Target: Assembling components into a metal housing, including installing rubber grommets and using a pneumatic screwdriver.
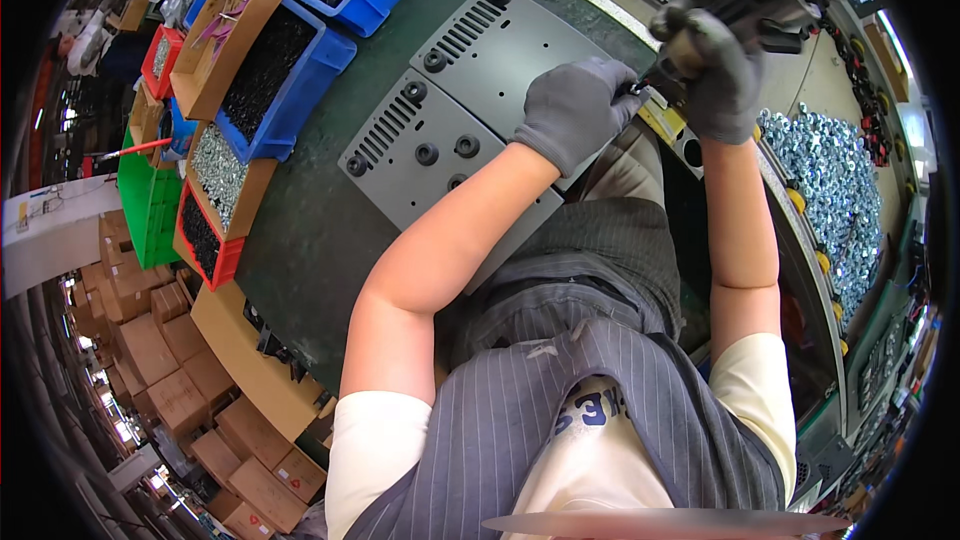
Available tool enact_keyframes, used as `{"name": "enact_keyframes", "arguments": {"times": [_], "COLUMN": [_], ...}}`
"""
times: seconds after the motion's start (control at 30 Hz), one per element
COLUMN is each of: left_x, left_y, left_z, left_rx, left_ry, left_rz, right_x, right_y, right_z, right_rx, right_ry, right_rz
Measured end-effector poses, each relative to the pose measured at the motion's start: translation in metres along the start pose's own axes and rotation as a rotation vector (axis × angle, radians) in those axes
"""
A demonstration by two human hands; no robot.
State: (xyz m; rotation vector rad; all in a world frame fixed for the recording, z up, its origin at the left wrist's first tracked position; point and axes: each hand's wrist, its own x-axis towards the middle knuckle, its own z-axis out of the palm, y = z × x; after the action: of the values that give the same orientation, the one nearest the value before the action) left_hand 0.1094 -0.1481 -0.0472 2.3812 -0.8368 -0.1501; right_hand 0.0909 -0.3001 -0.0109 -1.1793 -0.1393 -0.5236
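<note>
My right hand (722,80), in a grey glove, is wrapped round a dark power screwdriver (760,5) whose bit points left. My left hand (578,110), gloved in the same grey, has its fingers pinched together at the tip of the bit (640,86). Whatever is between those fingers is too small to make out. Beneath and beside the left hand lie two grey metal plates, one farther off (530,55) and one nearer (400,180). Both have rows of slots. Round black rubber feet (427,154) sit on them, some near the corners.
Blue bins of black parts (345,25) and small boxes of screws (220,175) line the left side of the dark green table (300,240). A heap of shiny metal fasteners (825,200) lies at the right. Cardboard cartons (180,395) are stacked at lower left.
</note>
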Motion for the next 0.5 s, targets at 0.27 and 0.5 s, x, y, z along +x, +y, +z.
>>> {"name": "enact_keyframes", "arguments": {"times": [0.27,0.5], "left_x": [0.000,-0.023], "left_y": [-0.002,-0.025], "left_z": [-0.002,-0.047], "left_rx": [-0.047,-1.254], "left_ry": [0.039,0.072], "left_rz": [0.017,-0.529], "right_x": [0.005,0.007], "right_y": [0.018,0.017], "right_z": [0.007,0.006], "right_rx": [-0.064,-0.073], "right_ry": [-0.098,-0.112], "right_rz": [0.095,0.110]}}
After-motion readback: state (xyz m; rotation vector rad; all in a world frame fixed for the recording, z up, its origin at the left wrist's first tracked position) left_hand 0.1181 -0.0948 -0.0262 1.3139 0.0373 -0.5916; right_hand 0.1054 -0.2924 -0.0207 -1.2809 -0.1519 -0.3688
